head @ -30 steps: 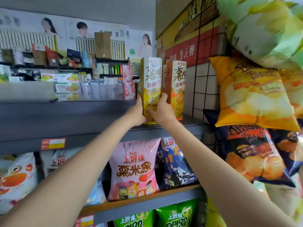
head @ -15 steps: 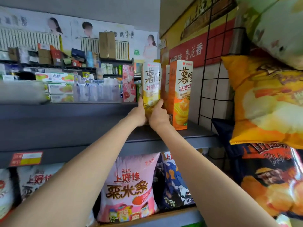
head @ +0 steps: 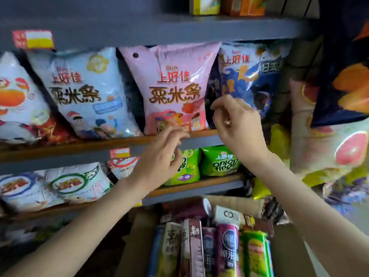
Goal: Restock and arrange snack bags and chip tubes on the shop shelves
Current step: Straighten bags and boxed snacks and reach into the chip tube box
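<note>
Both of my hands hang in the air in front of the shelves and hold nothing. My left hand [head: 161, 156] has loosely curled fingers, level with the middle shelf edge [head: 201, 139]. My right hand [head: 235, 124] is a little higher, in front of the blue snack bag [head: 251, 76]. The pink snack bag [head: 173, 86] stands just left of it. The yellow carton [head: 203, 6] and the orange carton [head: 245, 7] stand on the top shelf [head: 139, 31], only their bases showing. Below, a cardboard box [head: 137, 236] holds several chip tubes and cartons [head: 227, 250].
A pale blue bag [head: 87, 92] and a crab-print bag [head: 18, 96] fill the middle shelf's left. Green onion-ring bags [head: 219, 160] and white bags [head: 60, 186] sit on the lower shelf. Large chip bags [head: 347, 92] hang at the right.
Both hands let go of the yellow carton on the top shelf and dropped down to the middle shelf. The view tilted down to the lower shelves and the box.
</note>
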{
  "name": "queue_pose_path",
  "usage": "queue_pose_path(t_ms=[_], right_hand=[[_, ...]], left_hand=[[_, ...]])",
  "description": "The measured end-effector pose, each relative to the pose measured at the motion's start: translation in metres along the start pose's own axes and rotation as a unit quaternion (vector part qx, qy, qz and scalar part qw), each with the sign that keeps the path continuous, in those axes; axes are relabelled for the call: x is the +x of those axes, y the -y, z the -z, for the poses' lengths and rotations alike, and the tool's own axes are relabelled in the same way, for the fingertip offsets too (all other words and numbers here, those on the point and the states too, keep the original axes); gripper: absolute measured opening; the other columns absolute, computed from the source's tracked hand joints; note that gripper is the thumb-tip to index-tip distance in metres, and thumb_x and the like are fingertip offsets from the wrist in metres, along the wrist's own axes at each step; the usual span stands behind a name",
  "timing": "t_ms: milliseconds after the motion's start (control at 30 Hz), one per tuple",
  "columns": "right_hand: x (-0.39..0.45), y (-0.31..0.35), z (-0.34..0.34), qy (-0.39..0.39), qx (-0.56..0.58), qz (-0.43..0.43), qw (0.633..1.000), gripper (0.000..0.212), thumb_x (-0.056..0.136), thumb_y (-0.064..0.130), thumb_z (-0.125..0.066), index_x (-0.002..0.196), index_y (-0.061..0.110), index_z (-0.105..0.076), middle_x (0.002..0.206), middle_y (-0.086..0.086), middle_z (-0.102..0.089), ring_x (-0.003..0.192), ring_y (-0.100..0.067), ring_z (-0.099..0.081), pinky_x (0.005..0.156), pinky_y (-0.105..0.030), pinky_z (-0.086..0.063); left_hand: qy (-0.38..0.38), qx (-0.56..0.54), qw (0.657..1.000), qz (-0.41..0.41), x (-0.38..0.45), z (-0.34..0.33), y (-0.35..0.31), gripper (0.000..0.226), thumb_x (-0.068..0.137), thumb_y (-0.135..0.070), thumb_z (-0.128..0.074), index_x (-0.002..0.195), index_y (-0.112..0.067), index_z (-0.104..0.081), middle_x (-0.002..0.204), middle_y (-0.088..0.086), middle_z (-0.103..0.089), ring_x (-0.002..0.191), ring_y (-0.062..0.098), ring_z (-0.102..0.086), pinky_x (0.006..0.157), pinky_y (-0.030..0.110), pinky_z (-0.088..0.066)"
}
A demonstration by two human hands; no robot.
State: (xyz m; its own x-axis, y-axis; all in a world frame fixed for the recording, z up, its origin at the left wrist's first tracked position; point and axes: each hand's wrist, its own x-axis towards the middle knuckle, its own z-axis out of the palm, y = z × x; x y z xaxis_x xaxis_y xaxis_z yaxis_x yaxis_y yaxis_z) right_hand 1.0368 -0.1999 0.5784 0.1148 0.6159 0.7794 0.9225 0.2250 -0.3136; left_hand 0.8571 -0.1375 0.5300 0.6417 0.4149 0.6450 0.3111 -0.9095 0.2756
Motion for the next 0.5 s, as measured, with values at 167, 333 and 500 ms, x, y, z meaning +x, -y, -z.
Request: queue_pose_path(t_ms=[167,333,500], right_hand=[[-0.115,-0.030,-0.068,0.459,-0.030,-0.196,0.866,0.024,0.092,0.015,-0.048,0.113,0.005,-0.058,0.107,-0.015,-0.064,0.099,-0.030,-0.060,0.078,-0.030,-0.043],[-0.207,-0.032,-0.118,0.592,0.012,-0.373,0.714,0.063,0.089,0.037,-0.061,0.136,0.004,-0.035,0.132,-0.020,-0.049,0.119,-0.029,-0.051,0.090,-0.029,-0.040],[-0.246,-0.011,-0.152,0.589,-0.016,-0.473,0.655,0.101,0.082,0.047,-0.064,0.149,0.008,0.001,0.153,-0.021,-0.008,0.137,-0.037,-0.029,0.106,-0.043,-0.033]], left_hand=[[0.251,-0.041,0.931,0.263,-0.123,-0.069,0.042,0.039,0.083,-0.003,-0.050,0.122,-0.010,-0.049,0.110,0.006,-0.055,0.086,0.019,-0.060,0.079,0.032,-0.048],[0.367,-0.057,0.846,0.382,-0.183,-0.083,0.049,0.040,0.089,-0.014,-0.053,0.128,-0.012,-0.041,0.117,0.000,-0.051,0.092,0.019,-0.062,0.087,0.036,-0.048],[0.407,-0.100,0.790,0.447,-0.214,-0.088,0.053,0.042,0.093,-0.018,-0.052,0.131,-0.013,-0.035,0.122,0.003,-0.048,0.090,0.015,-0.060,0.081,0.031,-0.049]])
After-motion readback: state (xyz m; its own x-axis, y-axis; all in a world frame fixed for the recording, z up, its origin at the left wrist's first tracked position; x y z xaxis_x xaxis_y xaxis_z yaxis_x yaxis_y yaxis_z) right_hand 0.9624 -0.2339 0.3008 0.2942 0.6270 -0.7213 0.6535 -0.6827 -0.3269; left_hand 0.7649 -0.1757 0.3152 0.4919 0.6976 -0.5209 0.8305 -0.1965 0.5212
